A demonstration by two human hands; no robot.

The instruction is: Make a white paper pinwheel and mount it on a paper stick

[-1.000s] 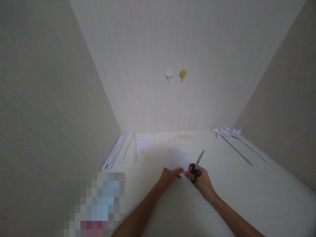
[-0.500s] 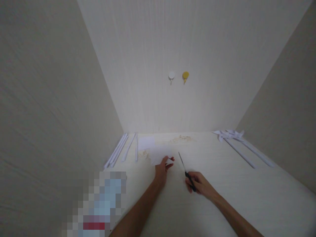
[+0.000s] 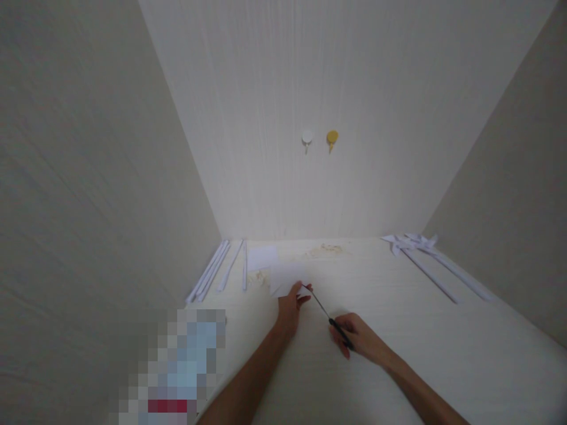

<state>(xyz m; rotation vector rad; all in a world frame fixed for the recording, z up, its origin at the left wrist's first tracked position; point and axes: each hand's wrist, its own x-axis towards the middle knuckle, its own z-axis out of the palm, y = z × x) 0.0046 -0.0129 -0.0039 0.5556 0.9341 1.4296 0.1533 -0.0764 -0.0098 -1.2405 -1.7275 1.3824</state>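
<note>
My left hand [image 3: 290,308] sits right at the near edge of the little white paper [image 3: 286,276], fingers touching it, though I can't tell if they're actually pinching it. The paper's on the worktop [image 3: 398,330], just beyond that hand. My right hand [image 3: 359,340] is wrapped around the scissors [image 3: 328,317], with the tip almost at the paper's corner.
</note>
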